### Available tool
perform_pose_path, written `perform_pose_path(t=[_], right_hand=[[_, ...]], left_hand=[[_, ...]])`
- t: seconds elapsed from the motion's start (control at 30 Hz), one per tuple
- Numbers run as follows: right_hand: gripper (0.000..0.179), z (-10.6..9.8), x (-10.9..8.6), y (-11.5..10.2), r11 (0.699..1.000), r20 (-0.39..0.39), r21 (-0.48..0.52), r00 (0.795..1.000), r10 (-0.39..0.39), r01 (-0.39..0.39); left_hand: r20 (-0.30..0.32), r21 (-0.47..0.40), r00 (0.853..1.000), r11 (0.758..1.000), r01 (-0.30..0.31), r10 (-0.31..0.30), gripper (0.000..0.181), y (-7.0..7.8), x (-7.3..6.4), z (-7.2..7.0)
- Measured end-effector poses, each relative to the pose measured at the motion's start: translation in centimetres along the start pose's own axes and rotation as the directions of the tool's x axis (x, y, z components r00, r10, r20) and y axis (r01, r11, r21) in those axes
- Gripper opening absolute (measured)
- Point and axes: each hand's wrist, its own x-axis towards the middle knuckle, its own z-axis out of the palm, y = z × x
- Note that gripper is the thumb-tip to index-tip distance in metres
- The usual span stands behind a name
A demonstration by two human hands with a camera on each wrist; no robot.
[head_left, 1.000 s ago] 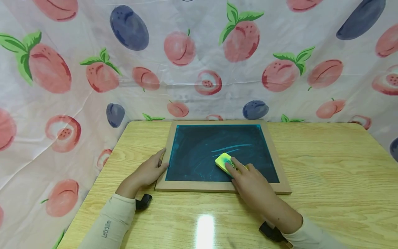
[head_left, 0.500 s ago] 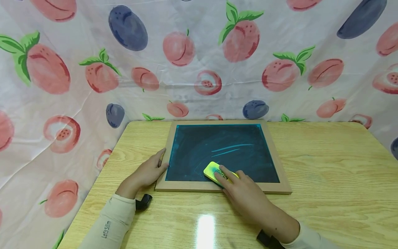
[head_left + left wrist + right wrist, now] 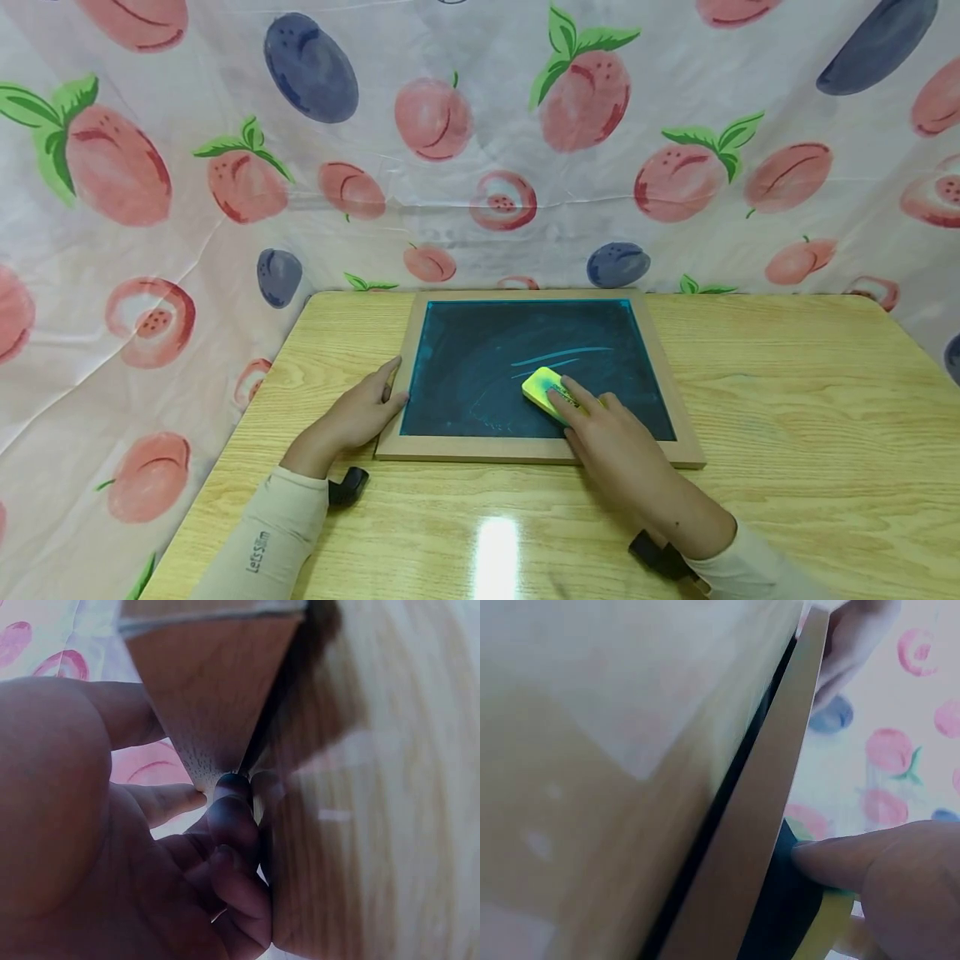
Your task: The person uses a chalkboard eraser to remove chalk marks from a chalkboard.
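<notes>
A chalkboard point(image 3: 480, 451) with a light wooden frame lies on the table, its dark surface marked by blue chalk strokes point(image 3: 562, 357). Fainter traces show in its lower middle. My right hand point(image 3: 618, 442) grips a yellow eraser point(image 3: 537, 387) over the board, just below the strokes. In the right wrist view the thumb point(image 3: 840, 859) presses the eraser's dark felt side point(image 3: 784, 900). My left hand point(image 3: 360, 417) holds the frame's left edge; the left wrist view shows curled fingers point(image 3: 232, 817) against the frame's side point(image 3: 214, 682).
The wood-grain table point(image 3: 787, 433) extends to both sides and in front of the board. Behind it hangs a white curtain point(image 3: 465, 42) printed with peaches and dark fruit. Black camera mounts point(image 3: 348, 487) sit at both wrists.
The right hand first slid the eraser left and toward the lower edge, then back up and right. Some faint traces at lower middle have thinned. The left hand stays put.
</notes>
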Motion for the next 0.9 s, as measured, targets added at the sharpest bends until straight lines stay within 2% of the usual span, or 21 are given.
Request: perform_pose_path(t=[0.37, 0.63, 0.9], right_hand=[[0.052, -0.5, 0.2, 3.3, 0.996, -0.043, -0.066, 0.998, 0.051, -0.054], [0.051, -0.5, 0.2, 3.6, 0.996, -0.035, -0.070, 0.998, 0.060, -0.063], [0.051, -0.3, 0.2, 3.2, 0.995, -0.009, -0.058, 0.997, 0.077, -0.077]], left_hand=[[0.009, -0.049, 1.000, 0.998, -0.025, 0.026, 0.065, -0.1, -0.4, 0.0], [0.010, -0.071, 0.999, 0.997, -0.030, 0.031, 0.065, -0.3, -0.4, 0.1], [0.007, -0.056, 1.000, 0.998, -0.030, 0.031, 0.065, -0.1, -0.3, 0.2]])
